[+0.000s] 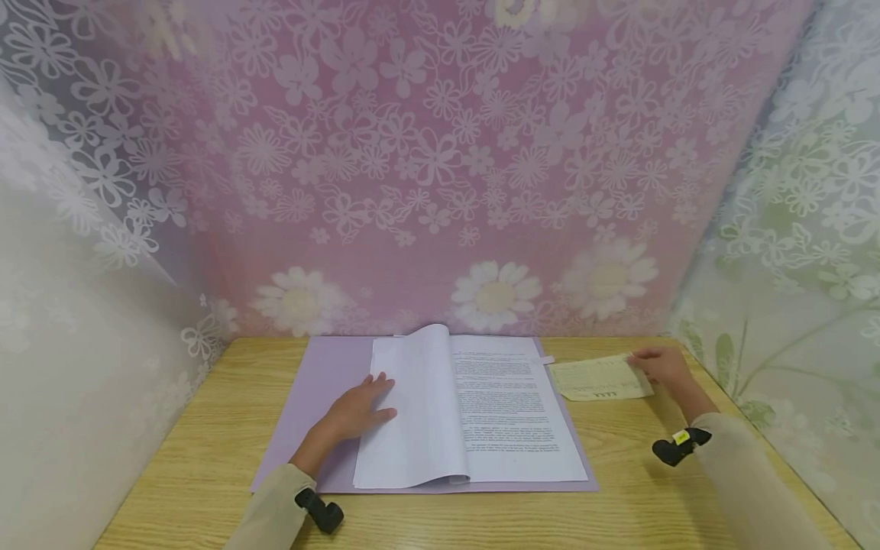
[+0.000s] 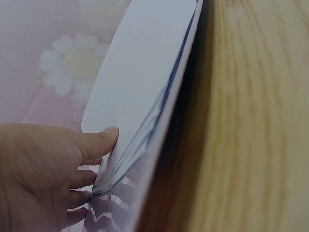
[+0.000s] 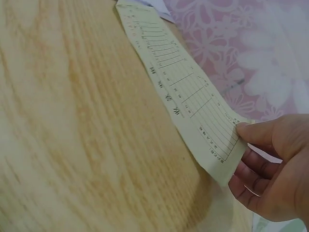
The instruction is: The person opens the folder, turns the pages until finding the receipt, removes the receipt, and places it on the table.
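An open lilac folder (image 1: 330,382) lies flat on the table, holding white printed pages. One page (image 1: 419,412) curves up near the middle, and dense text covers the right-hand page (image 1: 509,405). My left hand (image 1: 357,409) rests at the left edge of the pages with its fingers spread. In the left wrist view, the thumb of the left hand (image 2: 53,169) lies on the white sheet (image 2: 140,63), beside shiny clear sleeve edges. To the folder's right, my right hand (image 1: 667,368) pinches the right end of a pale yellow ruled paper form (image 3: 178,87) between thumb and fingers.
The wooden table (image 1: 619,473) extends in front of and to the right of the folder. A small pale tab (image 1: 546,360) sticks out at the folder's right edge. Flower-patterned curtains (image 1: 426,153) hang behind the table and at both sides.
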Demonstrator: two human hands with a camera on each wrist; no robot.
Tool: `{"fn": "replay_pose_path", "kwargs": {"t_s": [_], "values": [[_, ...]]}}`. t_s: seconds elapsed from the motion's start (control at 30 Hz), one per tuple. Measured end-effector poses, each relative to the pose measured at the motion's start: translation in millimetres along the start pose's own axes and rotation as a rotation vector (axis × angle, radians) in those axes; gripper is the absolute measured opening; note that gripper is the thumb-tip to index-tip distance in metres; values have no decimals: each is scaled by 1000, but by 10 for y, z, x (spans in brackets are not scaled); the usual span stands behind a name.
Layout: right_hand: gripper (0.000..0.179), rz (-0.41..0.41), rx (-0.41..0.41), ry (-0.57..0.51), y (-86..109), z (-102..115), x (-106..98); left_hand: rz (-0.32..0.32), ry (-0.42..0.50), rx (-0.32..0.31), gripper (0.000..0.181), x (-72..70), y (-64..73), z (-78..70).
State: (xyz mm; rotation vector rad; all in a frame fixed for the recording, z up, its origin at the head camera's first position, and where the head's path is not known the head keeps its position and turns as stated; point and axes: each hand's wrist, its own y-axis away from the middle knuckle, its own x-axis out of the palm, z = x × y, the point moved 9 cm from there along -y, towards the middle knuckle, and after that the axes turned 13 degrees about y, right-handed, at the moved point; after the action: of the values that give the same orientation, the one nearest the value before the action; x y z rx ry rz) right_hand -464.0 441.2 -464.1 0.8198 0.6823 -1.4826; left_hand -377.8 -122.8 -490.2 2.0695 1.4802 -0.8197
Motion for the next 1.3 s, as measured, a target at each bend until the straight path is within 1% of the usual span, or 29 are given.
{"fn": "replay_pose_path", "kwargs": {"t_s": [0.07,0.17,0.4,0.57,0.73,1.03,1.13,1.3], "values": [[47,-34,18,47,14,-55,-13,0,0,-1,61,3,2,3],[48,-69,45,79,39,-129,-23,-1,5,1,61,10,7,1],[46,-91,84,43,58,-233,1,0,3,1,60,21,26,-13],[45,-100,112,49,25,-282,5,3,11,-5,60,25,23,-7],[44,-113,109,78,-20,-273,6,1,-2,-1,60,26,7,4],[43,-113,112,59,-62,-232,32,-3,-15,-2,60,-12,-7,8],[43,-110,115,61,-65,-225,34,-5,-6,0,60,-25,-6,1],[44,-95,118,71,-33,-233,33,5,-5,-1,60,-2,-12,-2]]}}
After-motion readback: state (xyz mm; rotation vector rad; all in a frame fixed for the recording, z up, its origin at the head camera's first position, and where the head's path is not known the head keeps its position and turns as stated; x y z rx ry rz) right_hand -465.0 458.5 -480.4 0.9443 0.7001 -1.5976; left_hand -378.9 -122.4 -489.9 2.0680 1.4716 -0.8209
